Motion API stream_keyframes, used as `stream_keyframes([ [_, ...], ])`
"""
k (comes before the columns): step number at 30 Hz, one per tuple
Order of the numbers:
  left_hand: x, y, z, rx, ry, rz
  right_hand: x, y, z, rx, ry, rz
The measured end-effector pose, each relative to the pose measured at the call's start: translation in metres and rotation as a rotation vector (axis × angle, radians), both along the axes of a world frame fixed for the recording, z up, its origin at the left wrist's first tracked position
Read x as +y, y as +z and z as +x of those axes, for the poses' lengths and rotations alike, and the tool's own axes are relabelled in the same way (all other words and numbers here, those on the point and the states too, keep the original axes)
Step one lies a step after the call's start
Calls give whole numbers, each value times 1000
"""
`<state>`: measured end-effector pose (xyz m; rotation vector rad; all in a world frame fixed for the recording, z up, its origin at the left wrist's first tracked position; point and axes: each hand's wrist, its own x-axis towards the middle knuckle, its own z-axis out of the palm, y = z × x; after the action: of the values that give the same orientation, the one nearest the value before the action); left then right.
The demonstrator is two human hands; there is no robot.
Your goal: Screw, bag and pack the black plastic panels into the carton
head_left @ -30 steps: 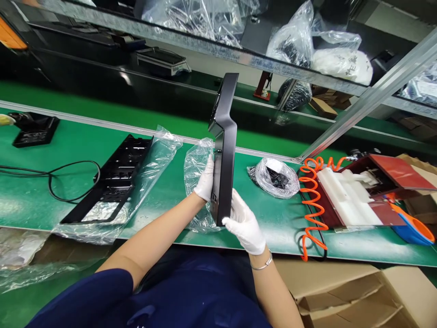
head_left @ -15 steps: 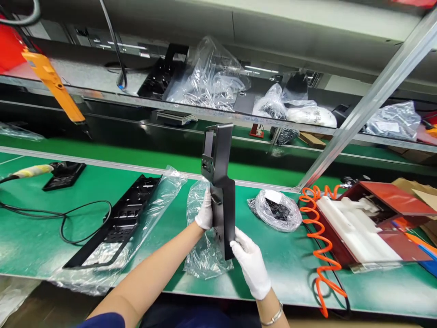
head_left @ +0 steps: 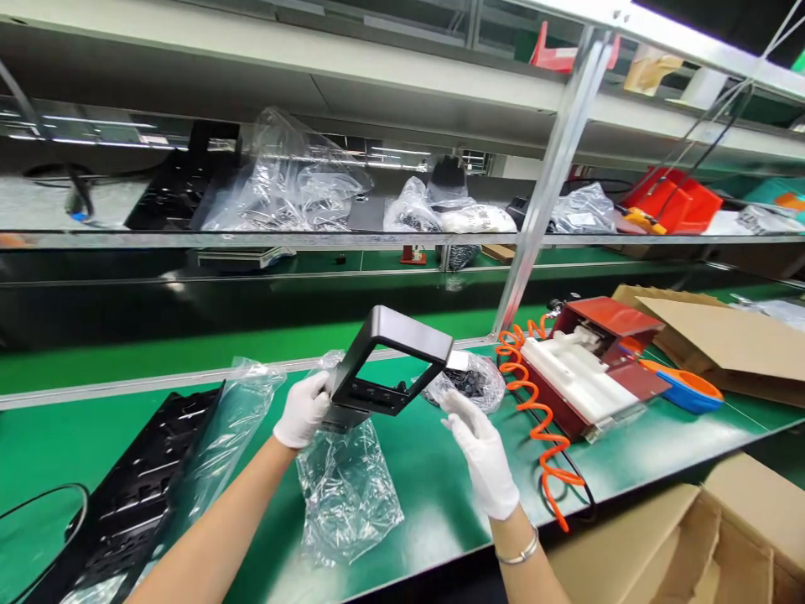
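Note:
My left hand (head_left: pixel 304 410), in a white glove, grips a black housing (head_left: pixel 408 337) by its left side. The housing is tilted in the air, its rectangular opening facing me. To its right, my right hand (head_left: pixel 479 453), also gloved, is apart from it with fingers extended, holding nothing. Beneath the housing a clear plastic bag (head_left: pixel 352 503) lies on the green bench. Behind my right fingertips sits a bag of small black parts (head_left: pixel 471 379). At the left, a long black panel (head_left: pixel 138 478) rests on plastic film (head_left: pixel 236 428).
A red fixture with a white block (head_left: pixel 582 377) stands on the right, an orange coiled hose (head_left: pixel 534 419) beside it. Further right are a blue-and-orange tape roll (head_left: pixel 685 387) and cardboard (head_left: pixel 723 344). An open carton (head_left: pixel 685 545) is below the bench edge. A metal post (head_left: pixel 544 180) supports the loaded shelf.
The housing has turned from upright to tilted, showing its opening. My right hand has let go of its lower end and moved away to the right. The view has swung right.

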<state>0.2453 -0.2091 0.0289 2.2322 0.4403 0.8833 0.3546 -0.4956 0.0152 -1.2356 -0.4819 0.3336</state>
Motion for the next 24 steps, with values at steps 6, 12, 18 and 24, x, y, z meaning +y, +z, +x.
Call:
stream_keyframes([
  [6,-7,14,-1,124,-35,173,-23,26,4,-188,-92,49],
  [12,-36,32,-4,304,-35,410,-30,47,7,-538,-349,-149],
  [18,-61,44,-15,326,-8,550,-38,24,39,-190,-494,-28],
  [24,-35,28,-35,55,116,335,-70,-1,68,-100,-583,-9],
])
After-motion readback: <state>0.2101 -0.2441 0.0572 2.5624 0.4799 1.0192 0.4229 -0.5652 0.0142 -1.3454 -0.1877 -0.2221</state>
